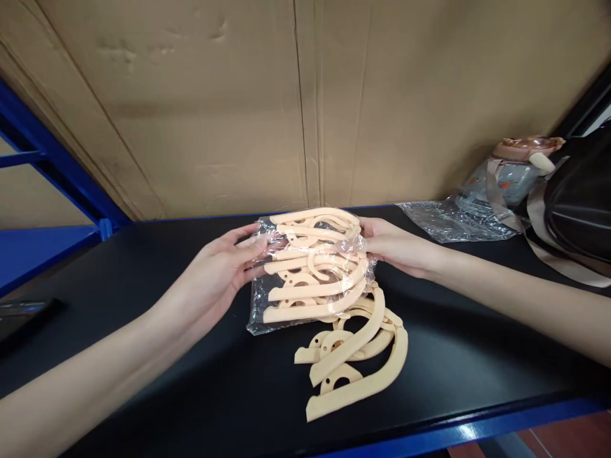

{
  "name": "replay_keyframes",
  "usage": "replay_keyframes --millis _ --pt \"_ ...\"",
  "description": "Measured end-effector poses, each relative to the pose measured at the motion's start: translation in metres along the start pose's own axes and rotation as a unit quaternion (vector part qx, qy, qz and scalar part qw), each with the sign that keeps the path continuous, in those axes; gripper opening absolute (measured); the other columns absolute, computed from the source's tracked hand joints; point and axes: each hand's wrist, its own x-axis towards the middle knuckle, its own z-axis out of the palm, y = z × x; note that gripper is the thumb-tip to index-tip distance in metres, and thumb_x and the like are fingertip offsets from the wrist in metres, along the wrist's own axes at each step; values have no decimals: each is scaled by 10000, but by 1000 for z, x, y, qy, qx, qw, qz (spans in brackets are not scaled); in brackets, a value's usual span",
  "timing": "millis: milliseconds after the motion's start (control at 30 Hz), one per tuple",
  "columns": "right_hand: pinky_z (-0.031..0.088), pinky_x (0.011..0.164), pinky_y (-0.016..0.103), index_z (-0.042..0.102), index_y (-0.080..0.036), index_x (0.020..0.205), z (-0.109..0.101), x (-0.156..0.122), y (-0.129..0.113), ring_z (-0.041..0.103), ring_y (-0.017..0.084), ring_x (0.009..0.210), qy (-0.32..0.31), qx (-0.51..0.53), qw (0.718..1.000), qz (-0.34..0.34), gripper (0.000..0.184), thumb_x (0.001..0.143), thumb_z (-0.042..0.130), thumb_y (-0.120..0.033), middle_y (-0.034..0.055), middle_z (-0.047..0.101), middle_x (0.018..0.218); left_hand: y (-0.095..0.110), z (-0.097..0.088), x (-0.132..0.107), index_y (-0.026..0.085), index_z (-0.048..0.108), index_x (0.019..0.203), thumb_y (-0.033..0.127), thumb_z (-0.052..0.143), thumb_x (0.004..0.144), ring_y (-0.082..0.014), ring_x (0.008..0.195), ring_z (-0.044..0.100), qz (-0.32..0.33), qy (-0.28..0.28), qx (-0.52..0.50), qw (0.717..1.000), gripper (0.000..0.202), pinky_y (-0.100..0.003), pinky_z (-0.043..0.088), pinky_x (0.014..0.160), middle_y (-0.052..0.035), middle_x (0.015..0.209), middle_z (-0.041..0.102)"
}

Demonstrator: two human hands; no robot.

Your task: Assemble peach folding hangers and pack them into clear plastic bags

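A clear plastic bag (pixel 260 312) holds several cream-coloured folding clothes hangers (pixel 305 292), stacked one behind another. My left hand (pixel 238 254) grips the bag's left side, thumb on top. On the right side my right hand (pixel 386 245) holds the bag's other edge; its fingertips are partly hidden behind the plastic. Below and to the right, more folded hangers (pixel 358 388) of the same kind lie loose on the black tabletop (pixel 191 394), partly overlapped by the bag.
Cardboard (pixel 214 114) stands behind the table. At the right are a water bottle (pixel 510 175) with a strap, a crumpled plastic bag (pixel 439 219) and a black bag (pixel 580 197). A dark flat object (pixel 21 315) lies at the left edge, near a blue metal frame (pixel 62 159).
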Motion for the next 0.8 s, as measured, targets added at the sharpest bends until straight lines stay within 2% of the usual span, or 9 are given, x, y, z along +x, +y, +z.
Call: replay_keyframes --millis 100,167,267,367,433,567,700,800 --pt "551 552 184 645 -208 1128 -2 -4 -2 668 121 732 -6 9 1000 10 394 761 769 -276 40 723 1000 7 -15 -7 184 530 1335 -1 617 862 -184 918 736 38 51 37 997 515 -154 594 586 -71 1042 756" --pt "533 512 157 660 -206 1069 -3 -8 -3 658 101 688 -7 24 1000 12 334 766 773 -287 22 723 950 12 -24 -10 218 522 1354 4 598 876 -184 965 730 64 79 51 993 529 -128 582 565 -49 1106 747" --pt "522 492 136 679 -195 1038 0 -12 -2 649 84 649 -11 45 999 17 283 791 759 -307 11 719 881 12 -31 -8 205 516 1358 -13 574 881 -164 981 725 92 98 36 990 527 -93 563 551 -43 1161 732" --pt "583 608 159 696 -190 1053 10 -11 -2 677 84 684 -20 80 996 36 280 796 757 -283 27 737 945 3 -22 -4 168 488 1368 -65 565 854 -154 889 742 71 84 8 994 570 -106 556 522 -84 1191 716" --pt "592 625 157 701 -186 1049 15 -9 -2 679 75 671 -15 98 994 41 269 792 755 -244 32 743 969 -4 -11 -1 156 457 1378 -63 542 870 -145 832 747 52 77 -9 996 560 -122 556 508 -105 1231 694" --pt "614 660 191 635 -219 1190 16 -7 -3 704 106 767 -5 96 995 41 430 777 749 -178 49 720 1113 -13 6 3 146 423 1379 -33 503 908 -128 816 744 63 80 -38 994 510 -113 518 457 -117 1249 681" --pt "629 724 259 544 -231 1296 14 -10 -2 716 163 875 -6 90 995 52 569 768 751 -182 83 686 1196 -13 9 9 158 449 1346 -12 505 912 -122 769 737 80 78 -45 993 470 -141 524 449 -103 1258 678" --pt "613 674 225 561 -229 1256 16 -10 -3 705 149 842 -5 98 995 34 564 736 765 -149 68 697 1143 -11 10 9 184 468 1310 -10 540 890 -126 801 732 79 67 -39 994 468 -148 545 491 -80 1290 662"
